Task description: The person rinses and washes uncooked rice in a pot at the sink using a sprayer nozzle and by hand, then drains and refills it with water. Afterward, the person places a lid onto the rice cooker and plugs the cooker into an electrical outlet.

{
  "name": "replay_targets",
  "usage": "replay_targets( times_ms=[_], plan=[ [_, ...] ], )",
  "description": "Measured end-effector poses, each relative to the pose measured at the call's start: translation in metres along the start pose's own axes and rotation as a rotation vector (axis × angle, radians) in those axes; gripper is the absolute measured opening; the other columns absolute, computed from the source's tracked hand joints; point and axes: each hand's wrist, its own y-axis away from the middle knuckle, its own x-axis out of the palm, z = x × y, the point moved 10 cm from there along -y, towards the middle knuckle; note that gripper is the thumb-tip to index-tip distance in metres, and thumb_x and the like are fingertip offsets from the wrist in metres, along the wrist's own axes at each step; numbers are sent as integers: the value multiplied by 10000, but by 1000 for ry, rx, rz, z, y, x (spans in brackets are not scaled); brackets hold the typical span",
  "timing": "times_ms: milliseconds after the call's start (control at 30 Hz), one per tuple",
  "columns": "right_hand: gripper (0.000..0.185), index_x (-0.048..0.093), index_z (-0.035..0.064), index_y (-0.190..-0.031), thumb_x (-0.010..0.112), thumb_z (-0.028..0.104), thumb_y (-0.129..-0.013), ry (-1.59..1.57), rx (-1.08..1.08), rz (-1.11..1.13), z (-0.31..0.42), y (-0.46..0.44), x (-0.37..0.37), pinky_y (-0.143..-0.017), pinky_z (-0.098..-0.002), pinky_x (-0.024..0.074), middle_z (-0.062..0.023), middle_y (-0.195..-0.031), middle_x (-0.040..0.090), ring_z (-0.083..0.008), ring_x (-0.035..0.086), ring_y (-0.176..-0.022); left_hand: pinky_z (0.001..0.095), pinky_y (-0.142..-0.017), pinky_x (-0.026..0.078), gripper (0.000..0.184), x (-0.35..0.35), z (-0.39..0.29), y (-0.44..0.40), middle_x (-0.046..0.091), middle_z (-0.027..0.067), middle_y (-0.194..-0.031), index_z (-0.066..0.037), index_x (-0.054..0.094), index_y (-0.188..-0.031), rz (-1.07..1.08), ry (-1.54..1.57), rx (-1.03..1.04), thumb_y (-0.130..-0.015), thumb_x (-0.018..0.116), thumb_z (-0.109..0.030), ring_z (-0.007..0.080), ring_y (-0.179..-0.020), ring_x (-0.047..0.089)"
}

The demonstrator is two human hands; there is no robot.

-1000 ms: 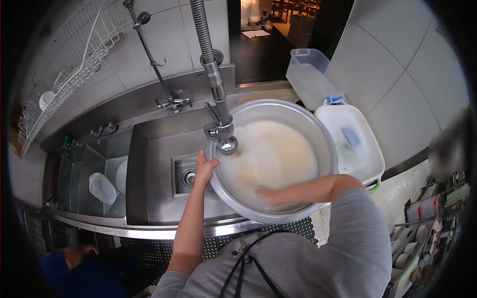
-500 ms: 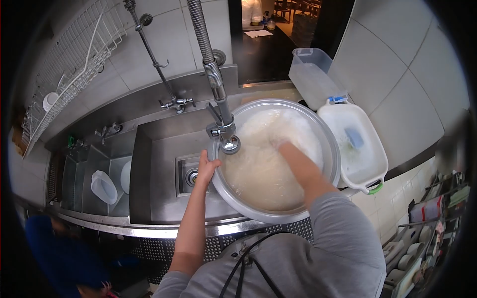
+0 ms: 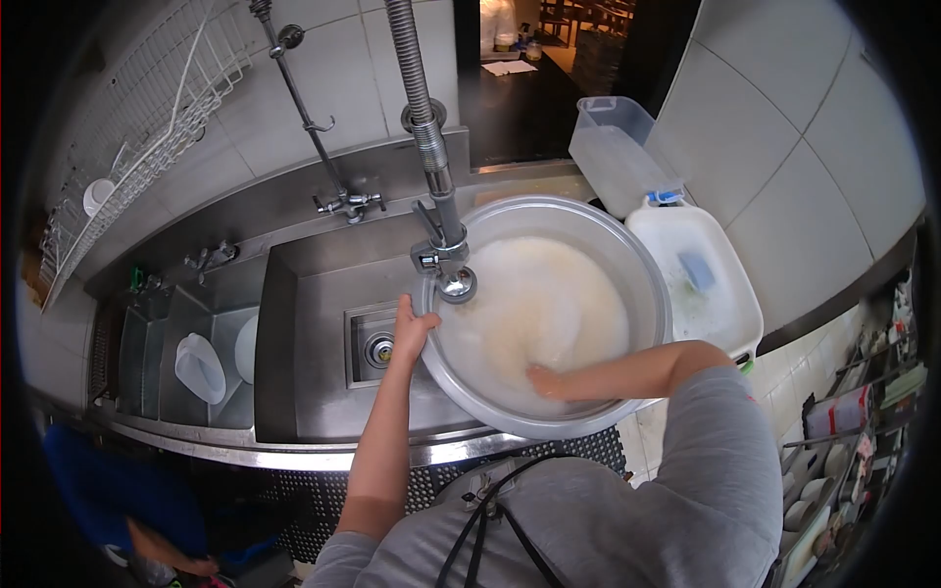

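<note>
A large round metal pot (image 3: 647, 284) rests at the right side of the sink, filled with cloudy, whitish water (image 3: 549, 294). My left hand (image 3: 416, 331) grips its left rim, thumb over the edge. Inside the pot, my right hand (image 3: 547, 382) is dipped in the water near the front; its fingers are under the surface, and what they hold, if anything, is hidden. Just above the pot's left edge hangs the spray nozzle (image 3: 457, 284) on its coiled metal hose (image 3: 412, 69).
A white basin (image 3: 730, 284) with a blue sponge and a clear plastic bin (image 3: 613, 147) stand right of the pot. The steel sink (image 3: 304, 402) lies left, a wire rack (image 3: 147, 147) above it. Another person's blue-sleeved arm (image 3: 147, 500) shows at lower left.
My right hand went from the front of the pot to its middle and back to the front, stirring the water. My left hand stays on the rim. The other person's arm has moved.
</note>
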Motion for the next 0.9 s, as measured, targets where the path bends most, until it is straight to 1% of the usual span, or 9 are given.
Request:
replay_targets(
  times_ms=[200,367,533,600,667,700,800,867,900],
  plan=[
    [435,458,37,-1150,528,199,-753,-58,-4,-314,-18,-51,-77,-973,-454,280,-202,-1158,471,-334,436,-1080,270,-616,430,362,3,-14,6,518,80,-832,-24,423,-918,8,-26,13,-587,568,-14,164,-710,513],
    [427,460,54,-1169,519,199,-771,-191,202,-618,-112,-57,-128,-994,-414,271,-185,-1190,459,-315,396,-1135,269,-598,424,379,5,-12,8,504,82,-798,-20,415,-939,18,34,-16,-591,565,-27,163,-684,503],
    [421,463,71,-1188,509,199,-790,-285,472,-874,-226,-36,-108,-1016,-374,261,-168,-1223,446,-296,356,-1190,267,-572,412,377,4,-6,6,494,70,-744,-24,414,-941,21,-7,-37,-594,561,-37,152,-647,494],
    [419,464,78,-1196,505,199,-797,-279,602,-917,-267,-29,-90,-1024,-358,257,-161,-1235,441,-288,340,-1212,267,-566,409,372,4,-4,5,490,65,-730,-25,416,-939,20,-9,-38,-595,557,-38,148,-636,491],
    [412,463,82,-1196,495,223,-811,-196,689,-707,-271,-11,-87,-1016,-355,271,-147,-1243,440,-262,355,-1205,273,-577,413,386,4,1,3,499,70,-752,-27,406,-961,47,-1,-40,-614,571,-67,153,-654,500],
    [406,463,87,-1196,485,247,-824,-113,767,-496,-271,2,-79,-1008,-351,285,-134,-1250,439,-237,369,-1199,273,-577,413,386,2,2,0,499,70,-752,-27,406,-961,48,0,-38,-614,571,-67,153,-654,500],
    [397,504,99,-1157,485,309,-821,-197,745,-664,-234,73,-110,-951,-370,355,-126,-1163,517,-233,460,-1120,306,-640,454,508,-8,-2,-6,529,117,-867,-4,392,-1058,93,-205,-51,-655,661,-156,191,-747,542],
    [408,525,103,-1137,486,346,-812,-353,832,-748,-242,90,-108,-917,-373,383,-116,-1111,552,-252,498,-1068,347,-796,441,817,-21,-24,-6,508,194,-1049,21,299,-1234,92,-644,-102,-627,745,-297,264,-968,528],
    [422,546,107,-1117,486,382,-802,-506,919,-831,-249,103,-105,-883,-376,411,-105,-1060,586,-271,536,-1016,363,-867,397,922,-20,-55,-10,465,222,-1127,23,250,-1275,55,-538,63,-600,765,-334,290,-1068,463]
  ],
)
